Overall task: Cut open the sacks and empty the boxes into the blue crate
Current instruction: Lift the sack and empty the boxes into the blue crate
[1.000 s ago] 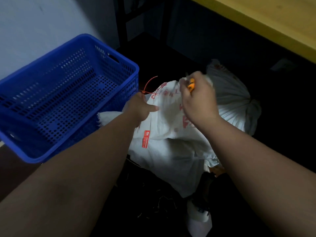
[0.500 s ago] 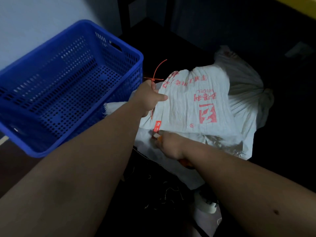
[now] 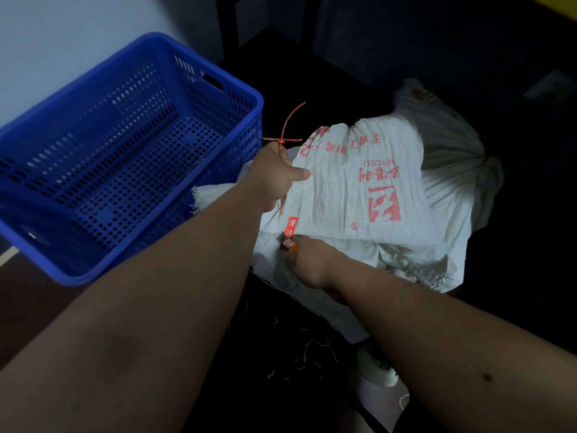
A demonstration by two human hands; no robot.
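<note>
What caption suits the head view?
Left hand grips a printed sack; right hand holds an orange cutter beside the blue crate.

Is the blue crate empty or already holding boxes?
Empty: the blue crate's perforated floor shows bare throughout, with no boxes inside.

Blue crate, white sack with red print

My blue crate (image 3: pixel 237 98) is perforated with small holes; the white sack (image 3: pixel 352 170) carries red lettering and a red label; an orange-red zip tie (image 3: pixel 285 129) beside it.
</note>
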